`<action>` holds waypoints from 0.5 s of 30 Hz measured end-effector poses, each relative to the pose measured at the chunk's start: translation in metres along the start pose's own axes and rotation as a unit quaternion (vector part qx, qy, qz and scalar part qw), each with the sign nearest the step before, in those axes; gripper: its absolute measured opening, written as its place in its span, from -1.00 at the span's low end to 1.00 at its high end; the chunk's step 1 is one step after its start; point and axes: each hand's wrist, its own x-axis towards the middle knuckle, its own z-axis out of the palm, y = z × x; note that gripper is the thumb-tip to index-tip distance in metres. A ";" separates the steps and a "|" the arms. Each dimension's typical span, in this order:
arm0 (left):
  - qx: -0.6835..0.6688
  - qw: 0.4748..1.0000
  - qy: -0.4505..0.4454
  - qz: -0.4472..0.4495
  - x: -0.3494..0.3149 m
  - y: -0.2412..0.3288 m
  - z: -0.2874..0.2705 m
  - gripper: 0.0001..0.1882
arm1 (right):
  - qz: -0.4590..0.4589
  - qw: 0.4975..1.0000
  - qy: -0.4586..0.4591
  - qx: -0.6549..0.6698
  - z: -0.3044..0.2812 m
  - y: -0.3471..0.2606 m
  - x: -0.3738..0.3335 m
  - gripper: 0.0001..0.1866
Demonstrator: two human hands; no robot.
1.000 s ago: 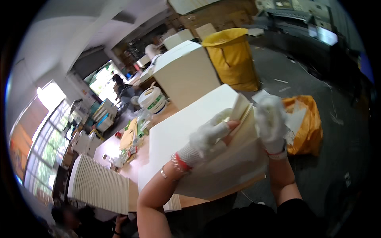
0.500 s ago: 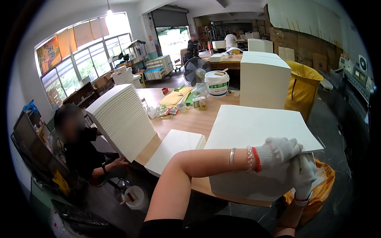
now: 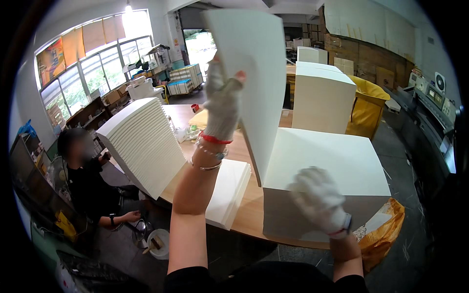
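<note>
A large white sheaf of paper (image 3: 256, 68) stands raised almost upright, its lower end at the left edge of a tall white paper stack (image 3: 327, 156). My left hand (image 3: 222, 105), in a white knit glove with bare fingertips showing, is closed on the sheaf's left side. Some fingers are hidden behind it. Over the front edge of the stack is my right hand (image 3: 317, 200), also gloved; motion smears its fingers. A lower white paper pile (image 3: 227, 190) lies left of the stack on the wooden table (image 3: 246, 222).
Left stands a leaning, layered paper stack (image 3: 141, 146), with a seated person (image 3: 93, 180) beyond. Another tall paper stack (image 3: 322, 97) is at the back, near a yellow bin bag (image 3: 369, 107). An orange sack (image 3: 383, 239) and a white bucket (image 3: 159, 246) are on the floor.
My left hand has swung from the stack's right front corner up and leftward, lifting the sheaf upright. My right hand has moved left along the stack's front, away from the corner.
</note>
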 end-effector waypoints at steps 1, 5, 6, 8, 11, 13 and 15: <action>-0.005 0.999 0.043 0.002 0.001 -0.006 -0.013 -0.43 | -0.022 0.999 -0.023 0.002 0.016 -0.012 0.012 -0.74; -0.036 0.989 0.140 -0.015 0.014 -0.029 -0.052 -0.52 | -0.051 0.998 -0.048 0.003 0.055 -0.032 0.026 -0.73; -0.022 0.990 0.133 -0.031 0.022 -0.029 -0.061 -0.53 | -0.050 0.998 -0.042 -0.001 0.056 -0.034 0.026 -0.72; 0.011 0.990 0.125 -0.064 0.044 -0.026 -0.087 -0.54 | -0.053 0.998 -0.032 -0.005 0.057 -0.036 0.024 -0.72; 0.029 0.980 0.190 -0.052 0.058 -0.018 -0.103 -0.51 | -0.034 0.998 -0.055 -0.015 0.050 -0.039 0.024 -0.66; 0.052 0.979 0.196 -0.007 0.043 -0.010 -0.100 -0.48 | 0.009 0.998 -0.047 0.040 0.057 -0.042 0.023 -0.63; 0.128 0.972 0.195 0.018 0.007 -0.006 -0.099 -0.46 | 0.063 0.985 -0.016 0.162 0.081 -0.062 0.028 -0.59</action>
